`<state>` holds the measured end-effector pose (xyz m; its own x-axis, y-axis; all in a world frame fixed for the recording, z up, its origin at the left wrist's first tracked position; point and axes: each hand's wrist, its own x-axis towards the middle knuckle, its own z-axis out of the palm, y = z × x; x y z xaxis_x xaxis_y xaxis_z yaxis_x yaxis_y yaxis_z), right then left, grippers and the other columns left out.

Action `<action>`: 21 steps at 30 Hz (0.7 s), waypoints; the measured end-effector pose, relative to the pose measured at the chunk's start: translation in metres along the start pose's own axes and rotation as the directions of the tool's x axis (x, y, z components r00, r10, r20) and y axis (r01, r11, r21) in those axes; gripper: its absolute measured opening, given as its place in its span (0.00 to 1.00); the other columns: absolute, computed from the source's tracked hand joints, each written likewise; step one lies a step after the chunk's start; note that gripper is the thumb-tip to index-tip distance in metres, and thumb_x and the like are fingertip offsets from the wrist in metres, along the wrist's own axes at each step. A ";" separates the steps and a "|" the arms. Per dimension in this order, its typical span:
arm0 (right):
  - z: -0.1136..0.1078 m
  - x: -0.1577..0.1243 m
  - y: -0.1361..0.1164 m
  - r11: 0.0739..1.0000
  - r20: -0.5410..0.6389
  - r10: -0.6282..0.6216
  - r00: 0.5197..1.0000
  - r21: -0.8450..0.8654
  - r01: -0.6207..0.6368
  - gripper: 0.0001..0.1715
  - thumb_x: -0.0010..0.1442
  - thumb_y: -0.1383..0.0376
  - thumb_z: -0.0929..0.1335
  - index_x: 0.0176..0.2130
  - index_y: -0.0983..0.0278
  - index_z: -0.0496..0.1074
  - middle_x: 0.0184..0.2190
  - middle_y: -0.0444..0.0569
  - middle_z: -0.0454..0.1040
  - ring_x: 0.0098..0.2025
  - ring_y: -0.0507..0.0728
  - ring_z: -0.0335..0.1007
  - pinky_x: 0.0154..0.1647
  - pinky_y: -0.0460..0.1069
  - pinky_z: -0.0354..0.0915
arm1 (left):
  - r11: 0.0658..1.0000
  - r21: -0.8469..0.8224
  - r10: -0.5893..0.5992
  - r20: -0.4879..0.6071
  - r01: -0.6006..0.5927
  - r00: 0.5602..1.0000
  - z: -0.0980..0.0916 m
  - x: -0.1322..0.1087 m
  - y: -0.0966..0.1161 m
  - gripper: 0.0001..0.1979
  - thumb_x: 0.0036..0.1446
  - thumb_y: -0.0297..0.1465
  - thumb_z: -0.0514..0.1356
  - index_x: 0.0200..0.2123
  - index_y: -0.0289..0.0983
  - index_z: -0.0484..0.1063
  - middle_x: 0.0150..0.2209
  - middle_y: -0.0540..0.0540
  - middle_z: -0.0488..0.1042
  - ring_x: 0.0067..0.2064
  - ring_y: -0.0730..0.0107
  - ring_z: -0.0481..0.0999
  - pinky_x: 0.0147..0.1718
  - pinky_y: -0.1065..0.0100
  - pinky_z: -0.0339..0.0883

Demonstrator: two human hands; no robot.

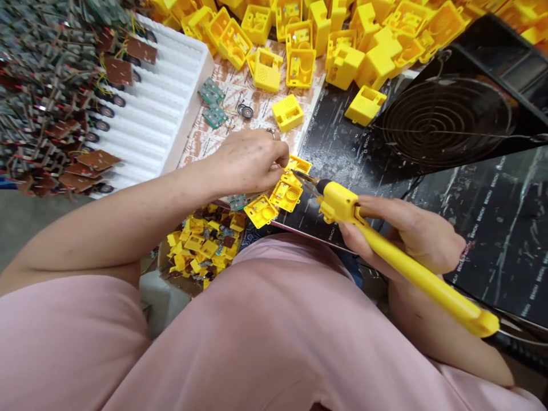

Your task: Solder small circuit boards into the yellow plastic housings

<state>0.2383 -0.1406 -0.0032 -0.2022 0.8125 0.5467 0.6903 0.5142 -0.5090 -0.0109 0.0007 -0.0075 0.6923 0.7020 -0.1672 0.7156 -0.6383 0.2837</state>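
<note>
My left hand (250, 160) is closed in a pinch on a small yellow plastic housing (298, 165) at the near edge of the black mat (342, 142). Two more open yellow housings (286, 195) lie just below it. My right hand (411, 231) grips a yellow soldering iron (411, 268), its metal tip (305, 178) pointing left and touching or almost touching the pinched housing. The iron's handle runs back to the lower right.
A heap of yellow housings (342, 34) fills the far side. A white foam tray (158, 108) holds brown circuit boards with wires (64, 85) at left. Green boards (212, 100) lie beyond my hand. A black fan grille (449, 120) sits right. A box of yellow parts (201, 242) is below.
</note>
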 end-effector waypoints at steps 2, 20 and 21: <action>0.002 0.000 0.001 0.997 -0.042 -0.074 0.996 -0.013 0.074 0.13 0.65 0.63 0.75 0.49 0.59 0.75 0.32 0.44 0.83 0.26 0.51 0.78 0.29 0.45 0.74 | 1.000 -0.012 -0.012 0.015 0.012 1.000 -0.001 -0.001 -0.001 0.10 0.55 0.35 0.59 0.36 0.41 0.79 0.31 0.47 0.77 0.46 0.55 0.81 0.49 0.60 0.68; -0.004 0.011 0.001 0.991 0.078 -0.094 0.992 0.105 0.086 0.07 0.65 0.66 0.75 0.36 0.58 0.74 0.28 0.43 0.80 0.28 0.53 0.78 0.29 0.47 0.76 | 0.999 -0.043 0.005 0.015 -0.005 1.000 0.004 0.006 -0.001 0.10 0.52 0.35 0.58 0.30 0.38 0.77 0.29 0.47 0.75 0.46 0.51 0.81 0.53 0.53 0.68; -0.006 0.009 0.000 0.994 0.113 -0.021 0.993 0.106 0.009 0.07 0.67 0.64 0.74 0.35 0.58 0.74 0.27 0.43 0.79 0.29 0.53 0.79 0.30 0.48 0.77 | 0.999 -0.045 0.006 0.013 -0.005 1.000 0.004 0.005 -0.001 0.10 0.52 0.35 0.58 0.29 0.38 0.77 0.29 0.47 0.75 0.47 0.50 0.81 0.54 0.53 0.68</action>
<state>0.2408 -0.1347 0.0052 -0.2934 0.8274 0.4789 0.6111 0.5475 -0.5717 -0.0075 0.0040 -0.0123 0.6976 0.6941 -0.1777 0.7071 -0.6273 0.3263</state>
